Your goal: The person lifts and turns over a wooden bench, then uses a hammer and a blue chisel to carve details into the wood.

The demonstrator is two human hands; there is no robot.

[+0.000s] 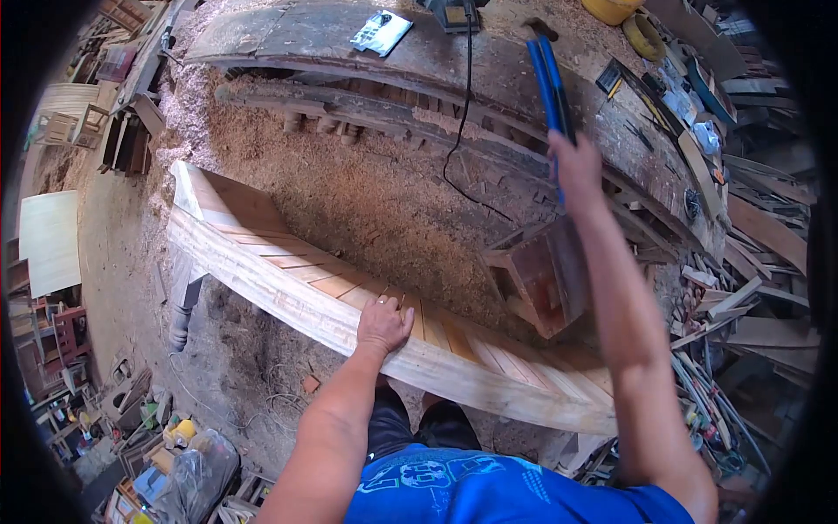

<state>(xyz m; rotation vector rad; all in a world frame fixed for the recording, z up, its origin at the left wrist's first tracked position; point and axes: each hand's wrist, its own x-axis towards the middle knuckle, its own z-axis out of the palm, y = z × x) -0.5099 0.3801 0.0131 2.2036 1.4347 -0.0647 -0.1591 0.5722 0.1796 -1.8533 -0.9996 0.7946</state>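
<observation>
gripping the blue tool (543, 87) in right hand (578, 170); press left hand (382, 325) steadily on rail (297, 307), cannot tell if closed.

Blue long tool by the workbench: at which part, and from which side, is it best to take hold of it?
Likely around both bars of the blue tool, toward their near end, coming from the person's side, where the right hand is. The bars are long, slim and close together, so one palm should wrap them.
</observation>
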